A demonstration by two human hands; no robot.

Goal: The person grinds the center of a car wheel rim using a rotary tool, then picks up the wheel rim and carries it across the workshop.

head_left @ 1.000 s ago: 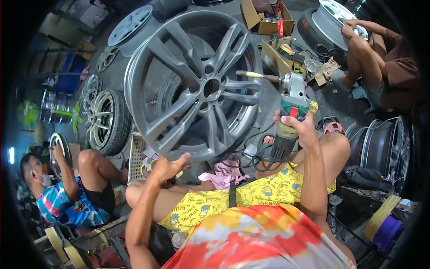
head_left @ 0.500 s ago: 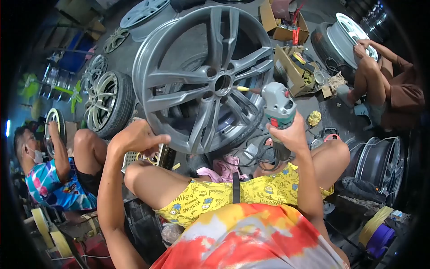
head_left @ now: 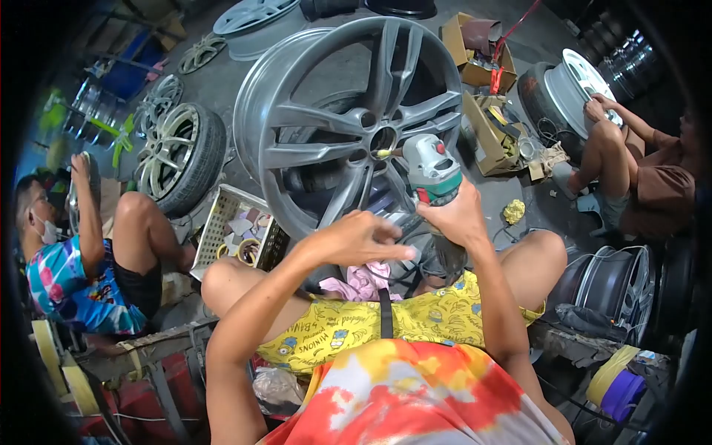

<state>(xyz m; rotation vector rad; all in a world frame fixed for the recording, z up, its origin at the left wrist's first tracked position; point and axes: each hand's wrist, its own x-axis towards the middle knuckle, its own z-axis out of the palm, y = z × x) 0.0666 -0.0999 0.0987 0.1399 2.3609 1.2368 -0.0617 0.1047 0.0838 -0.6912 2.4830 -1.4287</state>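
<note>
A large grey alloy wheel rim stands tilted in front of me, its spokes facing me. My right hand is wrapped round a grey and green power grinder. The grinder's small yellow tip is at the rim's centre hole; whether it touches the metal I cannot tell. In front of the rim's lower edge is my left hand, with its fingers apart and nothing in them. Slight blur softens those fingertips. Below it, a pink cloth lies near my legs.
A basket with sanding pieces and tape rolls stands left of the rim. Cardboard boxes stand at the back right. One person sits at left, another at right handling a white rim. A tyre-fitted wheel lies left.
My left hand has moved right, away from the rim's lower left, to in front of its lower edge. The grinder's tip has moved left to the centre hole. The view has shifted, revealing more of the basket.
</note>
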